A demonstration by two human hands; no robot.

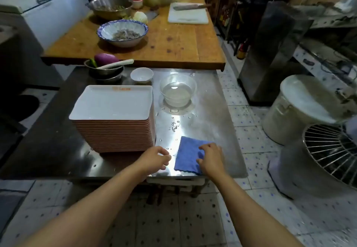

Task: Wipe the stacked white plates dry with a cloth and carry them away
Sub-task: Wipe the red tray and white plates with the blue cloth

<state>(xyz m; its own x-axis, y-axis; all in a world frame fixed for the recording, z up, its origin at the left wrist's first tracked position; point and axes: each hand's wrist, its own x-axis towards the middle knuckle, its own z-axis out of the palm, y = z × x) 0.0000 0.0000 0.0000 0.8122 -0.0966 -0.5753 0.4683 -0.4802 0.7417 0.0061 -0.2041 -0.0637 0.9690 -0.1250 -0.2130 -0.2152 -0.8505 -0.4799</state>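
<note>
A: While the stack of plates stands at the centre left of the frame on the steel counter, where is the cloth?

B: The blue cloth lies flat at the lower centre, just right of the stack and near the front edge of the counter. The right hand rests on its right side, and its fingers are curled and press on the fabric.

A: And the left hand?

B: It is between the stack and the cloth, with fingers loosely bent and holding nothing.

A: What is behind the cloth?

B: Water drops on the steel, then a clear bowl with water, and left of it a small white bowl.
</note>
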